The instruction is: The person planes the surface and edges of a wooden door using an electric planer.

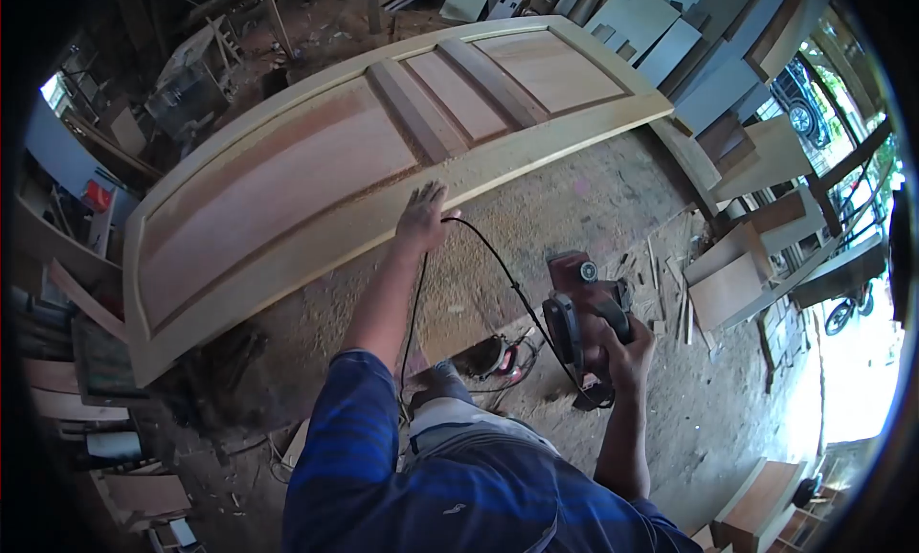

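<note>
A panelled wooden door [412, 184] lies on a work surface in front of me, with wood shavings along its near side. My left hand [421, 218] rests with fingers stretched out on the door's near frame. A black power cord [493, 256] loops over that hand by the thumb and hangs down on both sides. Off to the right, apart from the door, my right hand [627, 347] is wrapped round the rear handle of a dark red electric planer [579, 309]. The planer is held up in the air, tilted, with its round front knob showing.
A second power tool with pink-red parts [503, 360] sits low near my legs, beside cords. Wooden boards [747, 256] and offcuts lie on the right. Sheets and panels [641, 26] lean at the back right. Shavings cover the surface [469, 285] before me.
</note>
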The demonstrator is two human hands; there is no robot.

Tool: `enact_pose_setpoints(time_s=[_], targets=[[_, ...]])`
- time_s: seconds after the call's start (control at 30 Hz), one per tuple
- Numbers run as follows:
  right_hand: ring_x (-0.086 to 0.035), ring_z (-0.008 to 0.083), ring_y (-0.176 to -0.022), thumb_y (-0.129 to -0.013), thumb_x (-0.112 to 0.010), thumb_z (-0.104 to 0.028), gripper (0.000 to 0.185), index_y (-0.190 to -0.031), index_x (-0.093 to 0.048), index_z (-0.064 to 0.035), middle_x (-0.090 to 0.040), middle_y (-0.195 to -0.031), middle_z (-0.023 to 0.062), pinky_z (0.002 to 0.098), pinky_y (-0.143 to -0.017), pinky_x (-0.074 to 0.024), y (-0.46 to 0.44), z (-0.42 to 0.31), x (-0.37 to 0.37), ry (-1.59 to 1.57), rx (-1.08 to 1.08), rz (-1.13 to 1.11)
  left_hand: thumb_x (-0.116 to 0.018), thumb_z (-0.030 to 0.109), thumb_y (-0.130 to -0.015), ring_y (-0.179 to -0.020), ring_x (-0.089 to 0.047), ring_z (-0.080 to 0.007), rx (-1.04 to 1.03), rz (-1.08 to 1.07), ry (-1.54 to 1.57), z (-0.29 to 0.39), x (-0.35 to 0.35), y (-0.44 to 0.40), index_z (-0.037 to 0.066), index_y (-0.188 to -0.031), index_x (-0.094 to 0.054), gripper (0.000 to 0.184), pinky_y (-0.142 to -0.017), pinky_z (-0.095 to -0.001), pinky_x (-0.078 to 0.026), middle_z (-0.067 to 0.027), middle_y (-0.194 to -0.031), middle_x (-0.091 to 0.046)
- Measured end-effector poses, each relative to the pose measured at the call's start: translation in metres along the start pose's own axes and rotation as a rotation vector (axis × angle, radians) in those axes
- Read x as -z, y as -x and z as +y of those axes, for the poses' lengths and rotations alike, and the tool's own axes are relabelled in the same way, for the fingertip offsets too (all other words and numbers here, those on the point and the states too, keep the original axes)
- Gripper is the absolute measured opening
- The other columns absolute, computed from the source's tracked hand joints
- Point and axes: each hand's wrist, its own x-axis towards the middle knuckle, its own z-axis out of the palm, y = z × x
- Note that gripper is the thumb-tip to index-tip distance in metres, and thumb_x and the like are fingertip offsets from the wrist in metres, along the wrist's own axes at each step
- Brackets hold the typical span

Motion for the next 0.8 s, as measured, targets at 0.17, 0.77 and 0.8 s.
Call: enact_pose_setpoints(time_s=[0.17,0.77,0.8], targets=[[-0.058,0.007,-0.056,-0.092,-0.086,-0.02,0.024,-0.092,-0.077,0.0022,-0.064,-0.066,-0.0004,0.0287,-0.052,-0.043,-0.061,-0.023,-0.044,-0.016,-0.104,0.013,-0.058,0.054,-0.111,-0.169,-0.028,-0.037,-0.002,-0.039,-0.126,-0.02,-0.035,-0.08,-0.006,-0.168,-0.039,0.084,-0.14,-0.0529,-0.019,-0.0238,-0.178,-0.038],[-0.062,0.0075,-0.06,-0.104,-0.081,-0.038,0.043,-0.088,-0.077,0.0024,-0.067,-0.066,0.0004,0.029,-0.054,-0.0468,-0.331,-0.04,-0.162,-0.021,-0.005,-0.522,-0.061,0.055,-0.108,-0.15,-0.052,-0.0471,0.739,0.542,-0.19,-0.099,0.114,0.213,-0.001,-0.164,-0.051,0.08,-0.129,-0.0569,-0.036,-0.0296,-0.161,-0.057],[-0.062,0.0084,-0.06,-0.104,-0.081,-0.038,0.044,-0.087,-0.076,0.0025,-0.066,-0.066,0.001,0.0299,-0.054,-0.0472,-0.348,-0.036,-0.164,-0.024,-0.022,-0.601,-0.059,0.059,-0.107,-0.153,-0.049,-0.0466,0.744,0.536,-0.128,-0.082,0.109,0.207,-0.001,-0.165,-0.048,0.084,-0.131,-0.0565,-0.032,-0.0299,-0.164,-0.053]])
